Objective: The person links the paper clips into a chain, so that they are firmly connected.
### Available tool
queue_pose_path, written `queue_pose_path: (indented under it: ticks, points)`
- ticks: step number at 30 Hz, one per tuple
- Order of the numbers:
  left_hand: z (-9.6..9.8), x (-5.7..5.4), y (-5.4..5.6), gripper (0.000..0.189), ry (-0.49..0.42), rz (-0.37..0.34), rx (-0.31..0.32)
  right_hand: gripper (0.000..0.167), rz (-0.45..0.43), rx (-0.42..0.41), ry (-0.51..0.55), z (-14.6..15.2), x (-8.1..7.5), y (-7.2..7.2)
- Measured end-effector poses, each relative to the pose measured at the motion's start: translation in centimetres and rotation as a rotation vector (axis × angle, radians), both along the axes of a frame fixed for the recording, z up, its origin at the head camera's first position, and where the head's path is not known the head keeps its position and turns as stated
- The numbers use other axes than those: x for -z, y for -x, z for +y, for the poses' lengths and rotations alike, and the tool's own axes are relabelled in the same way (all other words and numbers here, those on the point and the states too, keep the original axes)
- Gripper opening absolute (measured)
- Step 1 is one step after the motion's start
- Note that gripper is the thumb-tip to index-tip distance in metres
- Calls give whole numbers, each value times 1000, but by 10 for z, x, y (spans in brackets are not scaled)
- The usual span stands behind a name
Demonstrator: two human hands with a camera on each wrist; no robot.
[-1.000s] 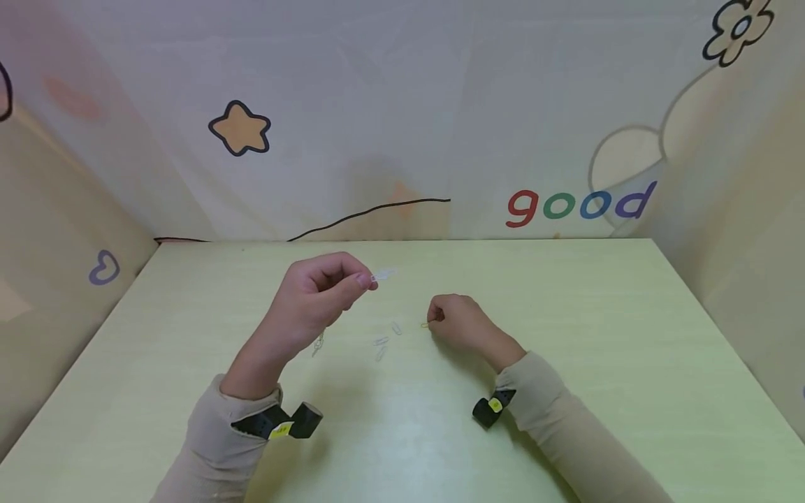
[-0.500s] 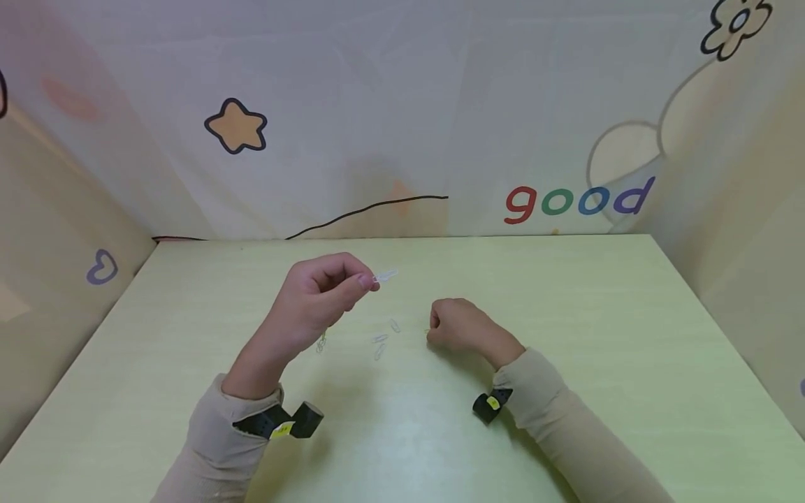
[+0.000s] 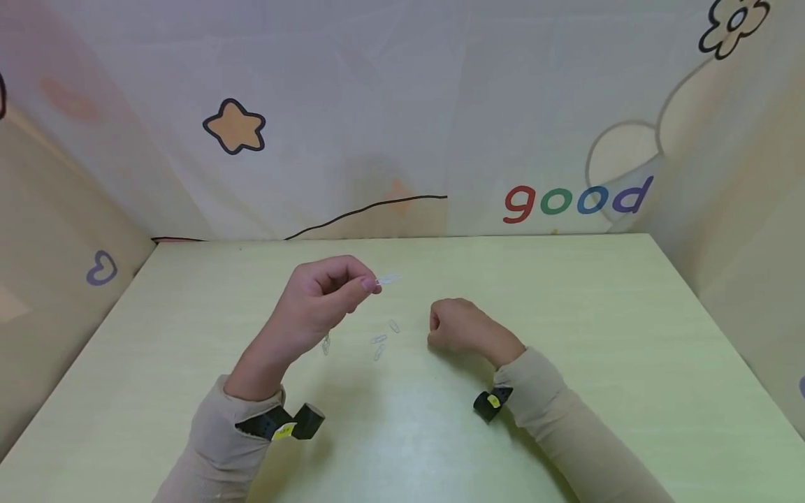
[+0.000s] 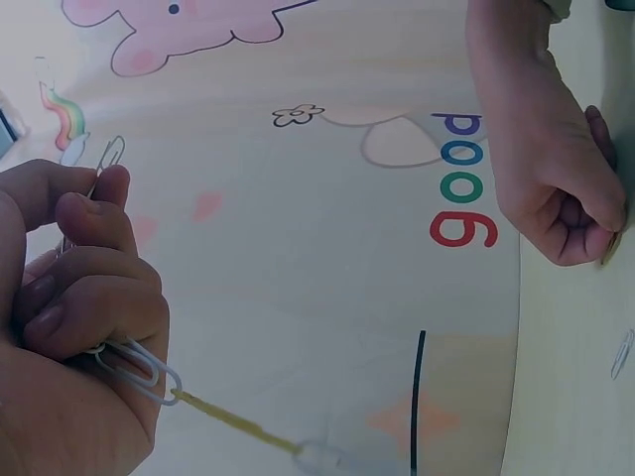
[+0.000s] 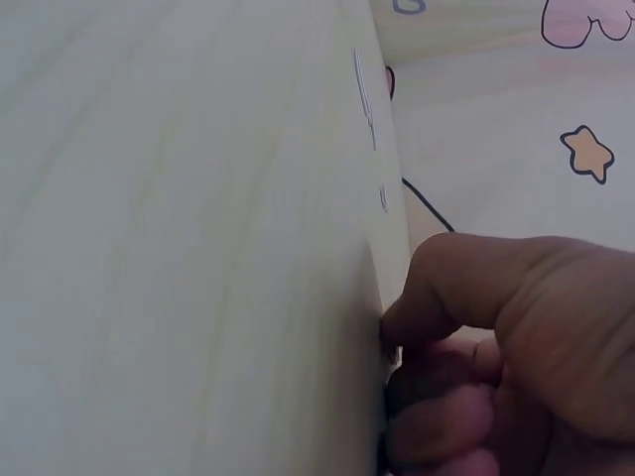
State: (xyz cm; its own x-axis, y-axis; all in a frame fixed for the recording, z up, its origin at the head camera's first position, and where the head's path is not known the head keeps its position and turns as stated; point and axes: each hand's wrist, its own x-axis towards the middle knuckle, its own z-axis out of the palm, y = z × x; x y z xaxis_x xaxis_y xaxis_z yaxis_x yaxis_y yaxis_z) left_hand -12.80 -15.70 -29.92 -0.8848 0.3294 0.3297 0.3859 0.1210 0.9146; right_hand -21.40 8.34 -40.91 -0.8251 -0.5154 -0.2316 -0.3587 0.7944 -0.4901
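Raised above the table, my left hand (image 3: 314, 300) pinches a white paper clip (image 4: 112, 152) between thumb and forefinger. Its other fingers curl round a chain of linked paper clips (image 4: 139, 369), white and yellow, whose end hangs below the palm. My right hand (image 3: 465, 327) is down at the tabletop, thumb and forefinger together. In the left wrist view, a yellow paper clip (image 4: 610, 248) shows at those fingertips, mostly hidden by them. Between the hands lie loose white paper clips (image 3: 379, 339), and another white paper clip (image 3: 394, 326) is a little farther back.
The pale yellow-green table (image 3: 566, 300) stretches out on all sides of the hands. Behind it hangs a printed cloth backdrop (image 3: 352, 105), with side cloths at left and right.
The yellow clip at my right fingertips has passed out of sight in the head view, and that hand has shifted slightly nearer. My left hand stays nearly still with its clip.
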Motion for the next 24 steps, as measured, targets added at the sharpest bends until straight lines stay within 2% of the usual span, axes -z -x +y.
queue_pose_path:
  ticks: [6,9,16,20,24]
  points:
    - [-6,-2,0,12,-14,36,-9,4,-194,98,255,14,2,7]
    - [-8,-4,0,12,-34,45,-6,8,-231,134,305,19,1,10]
    - [-6,-6,1,13,-35,40,-1,22,-182,99,221,14,0,9]
    - [-5,-5,1,13,-36,40,6,18,-148,82,176,9,-2,6]
    - [-5,-4,1,12,-28,27,4,7,-135,62,144,7,-2,4]
